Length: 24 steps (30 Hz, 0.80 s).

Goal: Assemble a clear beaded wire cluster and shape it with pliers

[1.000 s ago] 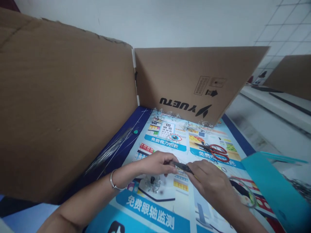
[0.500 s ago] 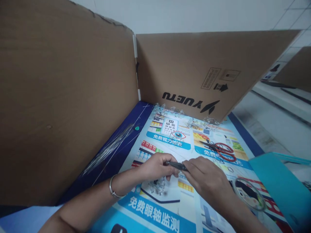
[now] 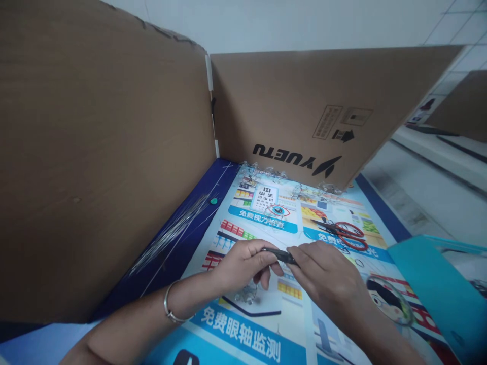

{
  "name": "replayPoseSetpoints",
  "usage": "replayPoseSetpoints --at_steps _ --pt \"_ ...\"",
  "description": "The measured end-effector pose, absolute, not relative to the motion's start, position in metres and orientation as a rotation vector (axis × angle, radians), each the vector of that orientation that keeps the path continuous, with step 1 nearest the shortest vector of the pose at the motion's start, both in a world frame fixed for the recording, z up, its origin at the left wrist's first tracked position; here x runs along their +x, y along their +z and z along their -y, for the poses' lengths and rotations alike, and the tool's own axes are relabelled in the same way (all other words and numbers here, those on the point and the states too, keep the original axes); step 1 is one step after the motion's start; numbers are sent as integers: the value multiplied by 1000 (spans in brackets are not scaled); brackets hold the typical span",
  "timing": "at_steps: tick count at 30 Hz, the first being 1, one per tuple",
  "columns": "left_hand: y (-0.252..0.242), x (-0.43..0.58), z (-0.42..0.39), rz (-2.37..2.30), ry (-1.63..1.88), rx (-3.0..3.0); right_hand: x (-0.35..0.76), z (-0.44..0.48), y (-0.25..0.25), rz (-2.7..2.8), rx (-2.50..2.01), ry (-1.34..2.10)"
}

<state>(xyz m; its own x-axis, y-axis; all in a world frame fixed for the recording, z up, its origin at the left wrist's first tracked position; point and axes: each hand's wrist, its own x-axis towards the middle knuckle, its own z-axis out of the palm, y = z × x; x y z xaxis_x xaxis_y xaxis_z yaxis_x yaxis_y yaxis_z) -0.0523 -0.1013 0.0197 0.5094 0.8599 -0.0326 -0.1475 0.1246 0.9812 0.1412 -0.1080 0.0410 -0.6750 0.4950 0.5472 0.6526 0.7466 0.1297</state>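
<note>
Both hands meet above the poster (image 3: 243,334), on the person's side of the red scissors (image 3: 348,234). The left hand (image 3: 243,263) pinches the tip of a slim dark tool (image 3: 279,254) between thumb and fingertips, and the right hand (image 3: 327,276) is closed around its other end. A small clear beaded piece (image 3: 246,293) lies untouched under the left hand. The work looks only partly done: a bundle of thin wires (image 3: 171,233) waits well left of the scissors.
</note>
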Motion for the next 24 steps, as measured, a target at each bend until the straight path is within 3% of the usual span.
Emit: replayPoseSetpoints --at_steps 9,19,24 --pt "4 -36 113 -746 1169 968 135 110 19 2370 -969 -615" --pt "8 -36 113 -730 1128 971 138 115 21 2328 -925 -799" --pt "4 -37 110 -753 1091 992 139 114 28 2328 -860 -610"
